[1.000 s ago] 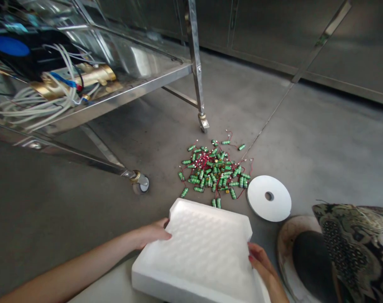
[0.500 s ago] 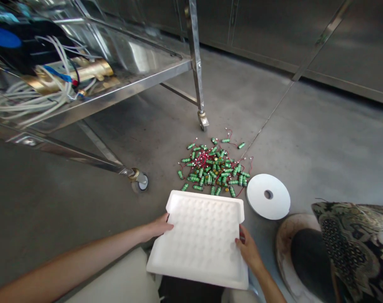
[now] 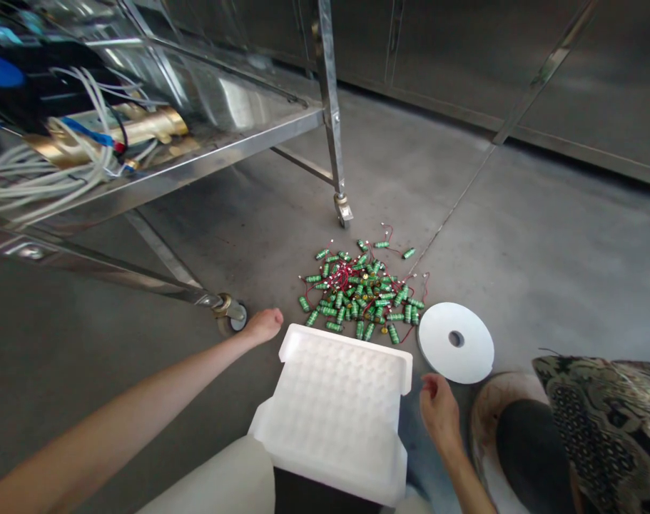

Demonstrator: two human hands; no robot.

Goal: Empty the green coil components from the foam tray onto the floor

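At near centre, the white dimpled foam tray stands free of both hands, which had gripped its left and right edges half a second earlier. It now sits with its far lip just on the near side of the heap of green cylindrical cells with red leads; what bears its weight is hidden. The left hand has gone out beyond the tray's far-left corner, close in view to the cart's caster — its fingers folded in together, nothing seen in them. The right hand has come off the right edge and hangs between the tray and the white disc-shaped roll, fingers curled; whether thumb and fingertips meet, I cannot tell. The cells lie on the grey floor — so, as I judge it, both hands are now free of the tray, with the heap untouched.
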